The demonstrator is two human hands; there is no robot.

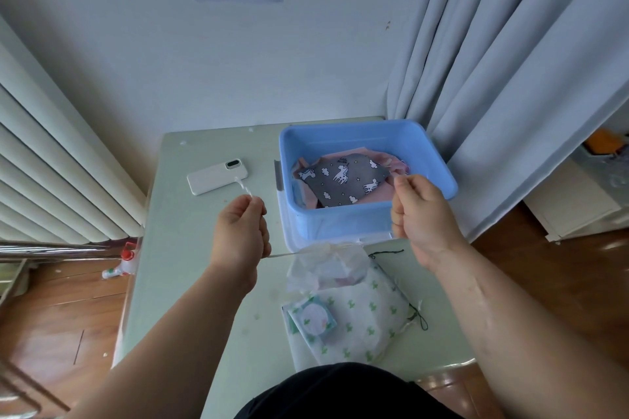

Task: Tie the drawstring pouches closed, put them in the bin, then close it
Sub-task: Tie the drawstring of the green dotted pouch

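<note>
Pale green table (pixel 190 248) against a white wall. Radiator (pixel 51 180) on the left, curtain (pixel 510 78) on the right, wood floor (pixel 51 316). Left hand (pixel 240 235) and right hand (pixel 420 211) are both curled, each pinching the white drawstring (pixel 282 254) of the sheer pouch (pixel 326 269). That pouch lies just in front of the open blue bin (pixel 340 218), which has a unicorn pouch (pixel 343 180) inside. Cactus pouch (pixel 367 316) sits at the near edge, phone (pixel 218 177) to the left.

Home room, curtains (pixel 510 61), radiator (pixel 51 163), wood floor (pixel 51 309)
</note>
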